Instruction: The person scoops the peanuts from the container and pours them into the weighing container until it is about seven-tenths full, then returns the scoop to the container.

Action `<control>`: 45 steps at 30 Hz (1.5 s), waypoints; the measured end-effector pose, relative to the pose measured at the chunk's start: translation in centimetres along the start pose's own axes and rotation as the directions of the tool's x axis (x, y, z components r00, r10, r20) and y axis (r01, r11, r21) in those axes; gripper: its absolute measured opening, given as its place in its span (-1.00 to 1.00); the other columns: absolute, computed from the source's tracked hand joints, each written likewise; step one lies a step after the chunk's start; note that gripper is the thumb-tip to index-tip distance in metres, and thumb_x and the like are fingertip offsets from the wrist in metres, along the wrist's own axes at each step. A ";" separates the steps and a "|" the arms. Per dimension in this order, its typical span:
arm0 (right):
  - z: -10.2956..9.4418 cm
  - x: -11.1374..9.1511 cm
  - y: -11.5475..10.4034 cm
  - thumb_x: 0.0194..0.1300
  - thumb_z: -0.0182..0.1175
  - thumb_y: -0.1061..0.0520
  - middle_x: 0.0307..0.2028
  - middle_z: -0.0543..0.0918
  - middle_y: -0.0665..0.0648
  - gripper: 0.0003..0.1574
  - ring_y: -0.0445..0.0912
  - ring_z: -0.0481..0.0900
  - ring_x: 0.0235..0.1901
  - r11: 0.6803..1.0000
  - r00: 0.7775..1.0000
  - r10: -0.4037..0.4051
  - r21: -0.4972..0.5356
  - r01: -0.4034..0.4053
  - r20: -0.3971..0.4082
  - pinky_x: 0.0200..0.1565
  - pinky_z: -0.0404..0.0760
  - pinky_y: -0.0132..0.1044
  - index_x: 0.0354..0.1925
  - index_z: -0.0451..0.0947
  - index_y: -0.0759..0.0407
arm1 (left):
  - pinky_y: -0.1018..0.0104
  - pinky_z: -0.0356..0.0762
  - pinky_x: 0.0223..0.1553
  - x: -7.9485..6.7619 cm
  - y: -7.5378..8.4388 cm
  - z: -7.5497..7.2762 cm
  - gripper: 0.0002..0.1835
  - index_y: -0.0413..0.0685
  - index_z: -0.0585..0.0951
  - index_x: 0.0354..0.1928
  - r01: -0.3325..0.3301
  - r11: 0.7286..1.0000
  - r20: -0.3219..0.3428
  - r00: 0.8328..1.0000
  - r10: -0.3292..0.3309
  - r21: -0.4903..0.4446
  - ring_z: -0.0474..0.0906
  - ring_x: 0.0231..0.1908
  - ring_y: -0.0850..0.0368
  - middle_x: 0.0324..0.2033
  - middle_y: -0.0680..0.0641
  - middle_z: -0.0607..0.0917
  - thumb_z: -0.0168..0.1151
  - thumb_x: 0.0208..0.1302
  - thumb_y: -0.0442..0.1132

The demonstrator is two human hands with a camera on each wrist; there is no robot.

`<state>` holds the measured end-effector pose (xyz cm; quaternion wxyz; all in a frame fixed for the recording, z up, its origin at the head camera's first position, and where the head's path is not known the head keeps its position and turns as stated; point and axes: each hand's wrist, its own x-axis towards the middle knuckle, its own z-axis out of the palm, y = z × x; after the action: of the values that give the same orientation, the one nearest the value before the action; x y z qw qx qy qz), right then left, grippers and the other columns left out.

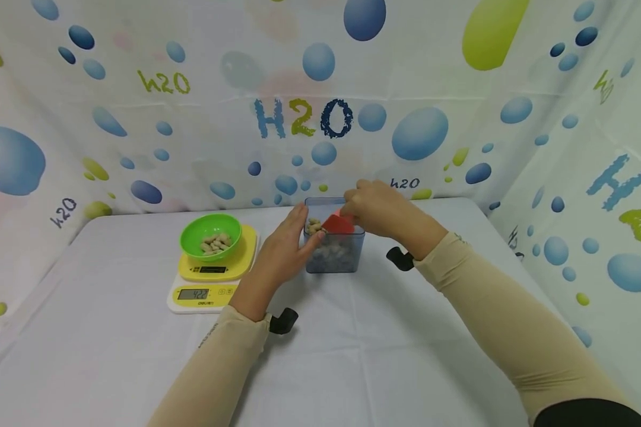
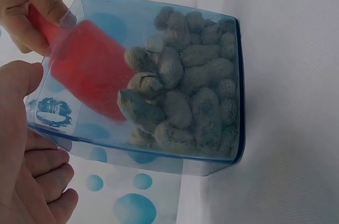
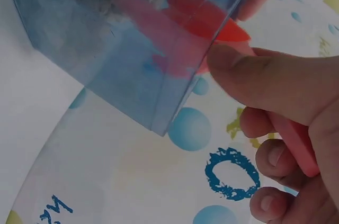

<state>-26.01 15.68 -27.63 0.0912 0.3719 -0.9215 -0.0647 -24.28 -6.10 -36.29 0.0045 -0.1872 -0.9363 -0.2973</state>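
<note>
A see-through blue container (image 1: 333, 255) stands upright on the table, partly filled with peanuts in their shells (image 2: 183, 86). My right hand (image 1: 376, 207) grips the handle of a red scoop (image 1: 339, 223), its thumb on top and fingers curled beneath. The scoop's head is inside the container, its front edge against the peanuts (image 2: 143, 83) in the left wrist view. My left hand (image 1: 284, 246) rests at the container's left side, fingers extended along the rim and thumb near the front edge.
Left of the container stands a yellow and white kitchen scale (image 1: 213, 290), its display lit. A green bowl (image 1: 192, 242) with several peanuts (image 1: 216, 243) sits on it. A white cloth covers the table (image 1: 352, 367); a printed curtain (image 1: 213, 124) hangs behind.
</note>
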 end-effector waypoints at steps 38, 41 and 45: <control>1.8 1.6 -0.3 0.34 0.29 0.08 -0.34 0.71 -0.01 -0.79 -0.09 0.54 -0.34 0.959 0.974 0.080 0.251 -0.133 0.212 -0.18 0.61 -0.26 -0.09 0.75 0.06 | 0.04 0.03 0.50 0.3 -0.3 0.1 -0.13 0.06 -0.03 0.57 -0.003 0.999 0.006 1.000 0.003 -0.036 -0.09 0.54 0.09 0.56 0.07 -0.04 -0.05 0.41 0.31; 2.2 1.8 -0.4 0.36 0.26 0.06 -0.33 0.72 0.02 -0.77 -0.07 0.54 -0.36 0.942 0.970 0.101 0.292 -0.165 0.221 -0.20 0.60 -0.24 -0.09 0.73 0.10 | 0.05 0.02 0.51 0.3 -0.3 0.1 -0.14 0.06 -0.03 0.57 -0.007 0.999 0.001 1.000 0.007 -0.033 -0.09 0.54 0.08 0.56 0.06 -0.04 -0.05 0.42 0.29; 2.7 2.0 -0.5 0.37 0.24 -0.01 -0.29 0.72 0.06 -0.68 -0.05 0.53 -0.34 0.916 0.965 0.142 0.340 -0.213 0.222 -0.19 0.56 -0.22 -0.04 0.70 0.14 | 0.05 0.01 0.51 0.3 -0.3 0.1 -0.13 0.04 -0.03 0.57 -0.013 1.000 -0.006 1.000 0.013 -0.026 -0.08 0.54 0.08 0.56 0.04 -0.03 -0.08 0.42 0.32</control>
<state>-27.68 14.08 -30.08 -0.0626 0.2887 -0.9521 0.0787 -24.68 -6.14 -36.53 0.0067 -0.1925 -0.9310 -0.3099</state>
